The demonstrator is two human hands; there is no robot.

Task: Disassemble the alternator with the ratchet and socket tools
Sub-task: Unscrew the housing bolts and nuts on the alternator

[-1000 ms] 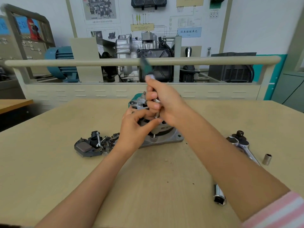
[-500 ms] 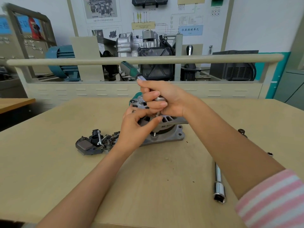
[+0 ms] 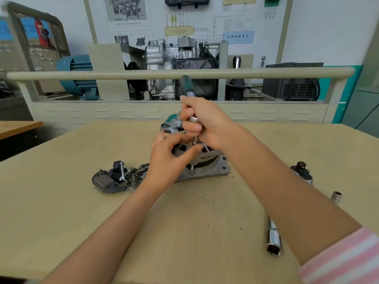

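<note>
Two hands work together: our right hand [image 3: 207, 121] wraps the ratchet [image 3: 187, 87] above the alternator [image 3: 205, 160] at the table's [image 3: 61, 201] centre, while our left hand [image 3: 170, 158], fingers curled on the housing, braces it so the bolt can turn.

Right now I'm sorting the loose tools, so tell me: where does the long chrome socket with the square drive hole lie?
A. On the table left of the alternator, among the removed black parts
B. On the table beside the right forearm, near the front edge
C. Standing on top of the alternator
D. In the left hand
B: the long chrome socket lies flat on the table, beside the right forearm, well apart from the alternator.
</note>
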